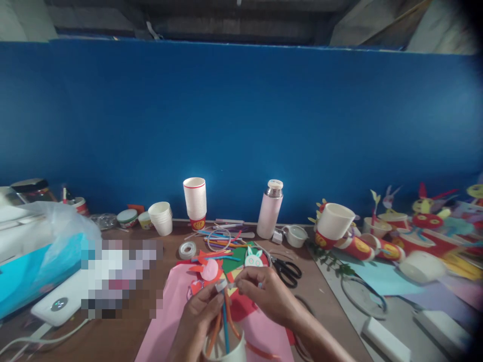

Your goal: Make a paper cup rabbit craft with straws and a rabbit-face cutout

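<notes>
Bare hands working close together at centre: the left hand (199, 315) is curling its fingers inward while the right hand (265, 295) is pinching toward it, right forearm (319, 339) angling in from lower right.

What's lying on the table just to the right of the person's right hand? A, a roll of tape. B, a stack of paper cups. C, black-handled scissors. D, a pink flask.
C. The black-handled scissors lie on the wooden table just beyond the right hand.
</notes>
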`<state>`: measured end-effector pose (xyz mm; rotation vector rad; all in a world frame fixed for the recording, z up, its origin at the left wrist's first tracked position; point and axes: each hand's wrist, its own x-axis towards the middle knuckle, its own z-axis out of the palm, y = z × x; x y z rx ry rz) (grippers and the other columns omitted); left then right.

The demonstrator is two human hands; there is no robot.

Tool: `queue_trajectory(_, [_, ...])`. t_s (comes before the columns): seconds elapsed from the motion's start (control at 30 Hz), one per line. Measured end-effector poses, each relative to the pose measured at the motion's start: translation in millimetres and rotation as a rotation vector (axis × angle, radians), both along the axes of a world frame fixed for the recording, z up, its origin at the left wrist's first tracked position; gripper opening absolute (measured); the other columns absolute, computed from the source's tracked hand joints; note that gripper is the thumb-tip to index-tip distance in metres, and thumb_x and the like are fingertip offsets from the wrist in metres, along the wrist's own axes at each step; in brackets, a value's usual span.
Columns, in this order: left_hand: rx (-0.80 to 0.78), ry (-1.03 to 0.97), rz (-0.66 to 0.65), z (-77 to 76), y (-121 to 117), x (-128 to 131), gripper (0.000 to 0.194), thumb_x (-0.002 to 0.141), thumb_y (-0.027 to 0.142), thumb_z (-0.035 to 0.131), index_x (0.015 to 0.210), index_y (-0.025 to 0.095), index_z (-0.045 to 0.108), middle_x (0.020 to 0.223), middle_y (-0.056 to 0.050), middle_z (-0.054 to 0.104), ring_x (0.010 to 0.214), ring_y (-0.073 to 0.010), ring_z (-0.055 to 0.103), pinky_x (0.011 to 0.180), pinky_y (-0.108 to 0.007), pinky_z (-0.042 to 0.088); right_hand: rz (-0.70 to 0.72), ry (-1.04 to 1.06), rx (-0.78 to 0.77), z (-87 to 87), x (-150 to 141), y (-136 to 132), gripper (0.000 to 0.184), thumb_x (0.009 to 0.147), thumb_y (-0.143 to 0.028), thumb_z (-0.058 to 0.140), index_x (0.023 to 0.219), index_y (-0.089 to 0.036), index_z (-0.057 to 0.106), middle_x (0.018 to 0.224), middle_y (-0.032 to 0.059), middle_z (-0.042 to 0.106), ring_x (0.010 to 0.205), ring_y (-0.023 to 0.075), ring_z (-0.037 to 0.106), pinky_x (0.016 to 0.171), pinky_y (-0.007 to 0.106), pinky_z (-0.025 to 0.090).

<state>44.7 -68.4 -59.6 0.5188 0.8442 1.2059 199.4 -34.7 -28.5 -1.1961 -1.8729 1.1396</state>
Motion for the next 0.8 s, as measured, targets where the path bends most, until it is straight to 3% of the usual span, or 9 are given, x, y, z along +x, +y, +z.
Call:
queue_trajectory(0.33, [-0.021,0.042,0.034,-9.5,3.4,-0.7,0.037,0.053,0.025,0.079,0.086,0.013,0.068,0.059,-0.002,0.065,0.046,-0.0101,0.058,0.046,-0.017,0.043,-0.045,-0.026,0.039,2.8,8.0,4.3,0.017,0.077,-0.023,0.047,0.066,-0.015,0.057,0.058,-0.0032,0.048,0.057,0.0082,0.039,0.053,0.018,0.03])
queue_trajectory(0.63, [0.008,0.005,0.064,-3.7,4.0,-0.1,0.029,0.051,0.021,0.079,0.076,0.014,0.069,0.054,0.0,0.063,0.044,-0.0079,0.056,0.046,-0.015,0.043,-0.034,-0.082,0.034,3.6,13.3,4.6,0.016,0.077,-0.022,0.046,0.067,-0.016,0.056,0.058,-0.0037,0.048,0.056,0.0078,0.04,0.053,0.018,0.03])
queue_trajectory(0.8, [-0.013,0.031,0.045,-11.4,5.8,-2.3,0.034,0.053,0.024,0.078,0.084,0.014,0.068,0.058,-0.001,0.065,0.047,-0.0106,0.058,0.049,-0.019,0.045,-0.05,-0.08,0.055,3.5,17.2,8.6,0.017,0.078,-0.022,0.045,0.066,-0.015,0.056,0.059,-0.0027,0.051,0.057,0.0084,0.042,0.053,0.019,0.03])
